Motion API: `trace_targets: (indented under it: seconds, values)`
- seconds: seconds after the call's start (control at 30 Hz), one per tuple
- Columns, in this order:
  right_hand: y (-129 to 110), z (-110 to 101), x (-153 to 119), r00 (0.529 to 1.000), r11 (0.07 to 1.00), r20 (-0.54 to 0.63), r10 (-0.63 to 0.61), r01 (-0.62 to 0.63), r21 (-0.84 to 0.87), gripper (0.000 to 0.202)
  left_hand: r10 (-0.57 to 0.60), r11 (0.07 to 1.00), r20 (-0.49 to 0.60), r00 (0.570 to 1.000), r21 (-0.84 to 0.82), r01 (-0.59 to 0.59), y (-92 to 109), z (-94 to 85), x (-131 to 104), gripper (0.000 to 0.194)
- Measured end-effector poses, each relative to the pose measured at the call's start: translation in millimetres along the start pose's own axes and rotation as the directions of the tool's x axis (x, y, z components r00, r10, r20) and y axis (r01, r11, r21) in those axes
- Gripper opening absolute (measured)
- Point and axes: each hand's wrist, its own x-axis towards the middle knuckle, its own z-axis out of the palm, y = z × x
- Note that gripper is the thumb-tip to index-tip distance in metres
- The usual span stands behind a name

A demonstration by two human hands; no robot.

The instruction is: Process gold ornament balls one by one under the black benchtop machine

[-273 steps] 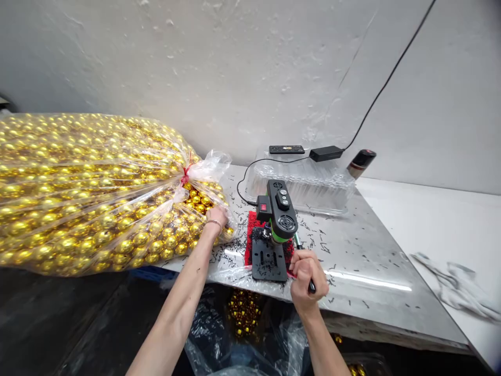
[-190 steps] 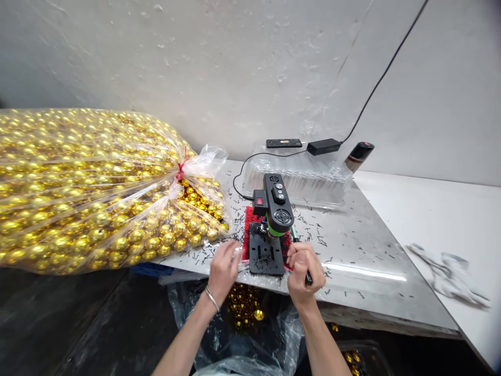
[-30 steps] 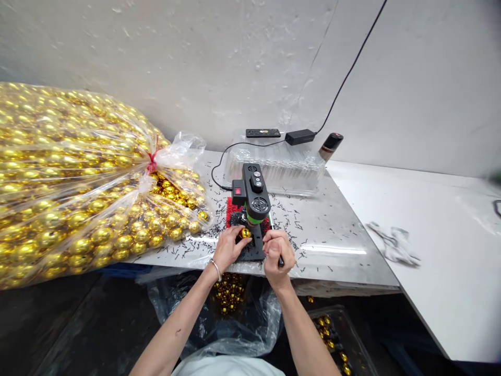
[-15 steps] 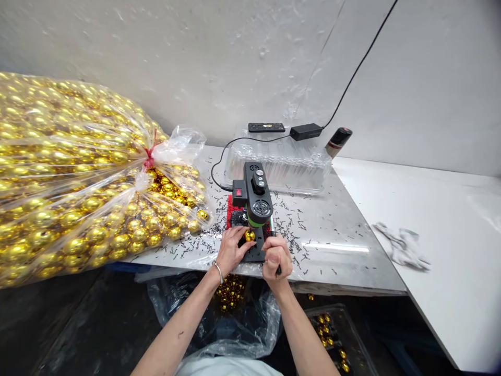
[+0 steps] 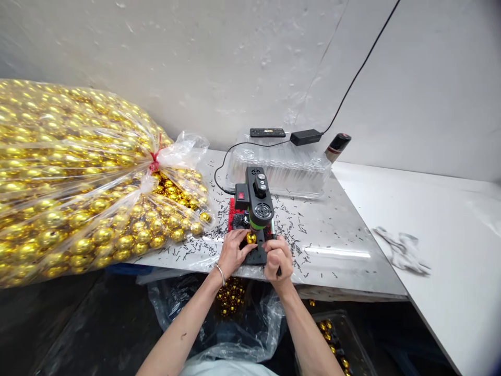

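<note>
My left hand [image 5: 231, 251] pinches gold ball [image 5: 251, 238] at frame centre, on black base plate [image 5: 258, 254] under head of small bench drill [image 5: 256, 199]. My right hand [image 5: 277, 258] clenched round drill's lever handle [image 5: 278, 271], just right of ball. Big clear bag of gold balls [image 5: 78, 177] fills left of frame. Black shavings [image 5: 289, 224] litter steel tabletop [image 5: 344, 256]

Left hand [image 5: 231, 251] pinching, right hand [image 5: 277, 258] fisted (forearms converging).
</note>
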Motion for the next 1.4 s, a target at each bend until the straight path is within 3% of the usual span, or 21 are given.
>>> trace_targets:
  seconds: [0.1, 0.23, 0.33, 0.43, 0.53, 0.6, 0.67, 0.73, 0.8, 0.9, 1.07, 1.17, 1.27, 1.33, 1.4]
  values:
    - [-17.0, -3.3, 27.9, 0.988, 0.992, -0.098, 0.117, -0.113, 0.048, 0.028, -0.025, 0.999, -0.009, 1.000, -0.039, 0.025, 2.0, -2.2, 2.5, 0.034]
    - [-35.7, -8.8, 56.8, 0.956, 0.957, -0.055, 0.287, -0.284, 0.067, 0.027, -0.063, 0.996, -0.062, 0.996, -0.071, 0.058, 14.4, -18.6, -12.9, 0.035]
    - [-37.7, -10.2, 55.6, 0.962, 0.961, -0.049, 0.268, -0.263, 0.091, 0.027, 0.038, 0.999, -0.013, 0.999, -0.020, -0.038, 29.6, -32.9, -48.9, 0.040]
    - [-33.5, -5.7, 42.3, 0.959, 0.961, -0.092, 0.270, -0.261, 0.094, 0.028, 0.120, 0.990, 0.036, 0.992, 0.074, -0.122, 41.3, -36.5, -88.1, 0.042]
    - [-30.4, 0.5, 31.2, 0.942, 0.951, -0.142, 0.303, -0.290, 0.109, 0.030, 0.123, 0.978, -0.054, 0.991, 0.176, -0.112, 39.0, -34.9, -99.1, 0.040]
    - [-29.7, 3.0, 27.5, 0.936, 0.946, -0.156, 0.317, -0.299, 0.124, 0.030, 0.083, 0.970, -0.173, 0.981, 0.240, -0.040, 27.6, -39.4, -83.1, 0.028]
    - [-29.5, 3.7, 25.5, 0.936, 0.946, -0.158, 0.315, -0.297, 0.130, 0.030, 0.023, 0.950, -0.299, 0.954, 0.305, 0.073, 11.0, -51.4, -52.2, 0.023]
    - [-29.2, 3.3, 24.1, 0.939, 0.947, -0.150, 0.310, -0.292, 0.131, 0.030, -0.038, 0.909, -0.354, 0.934, 0.376, 0.180, -5.9, -69.2, -14.8, 0.025]
    - [-28.8, 2.6, 22.8, 0.940, 0.946, -0.136, 0.311, -0.294, 0.133, 0.030, -0.141, 0.833, -0.269, 0.953, 0.488, 0.261, -19.4, -88.2, 19.7, 0.027]
    - [-28.4, 2.2, 21.4, 0.940, 0.944, -0.127, 0.316, -0.297, 0.147, 0.030, -0.212, 0.786, -0.156, 0.965, 0.559, 0.263, -32.4, -107.6, 53.2, 0.025]
    - [-27.5, 2.6, 19.7, 0.944, 0.944, -0.116, 0.310, -0.291, 0.157, 0.031, -0.287, 0.775, -0.012, 0.958, 0.584, 0.240, -43.3, -106.2, 61.4, 0.037]
    - [-27.4, 2.6, 18.8, 0.943, 0.943, -0.112, 0.313, -0.294, 0.157, 0.031, -0.313, 0.775, 0.017, 0.950, 0.583, 0.245, -45.0, -102.2, 57.6, 0.030]
    - [-28.4, 2.1, 19.2, 0.946, 0.947, -0.111, 0.304, -0.287, 0.145, 0.031, -0.389, 0.841, -0.049, 0.920, 0.390, 0.376, -41.6, -107.6, 56.3, 0.014]
    - [-29.1, 1.9, 19.9, 0.949, 0.950, -0.107, 0.296, -0.280, 0.140, 0.032, -0.482, 0.873, -0.100, 0.871, 0.026, 0.486, -35.4, -114.9, 54.7, 0.032]
    - [-29.3, 1.9, 20.4, 0.950, 0.951, -0.106, 0.293, -0.278, 0.136, 0.033, -0.553, 0.794, -0.089, 0.828, -0.358, 0.492, -25.5, -121.0, 49.9, 0.044]
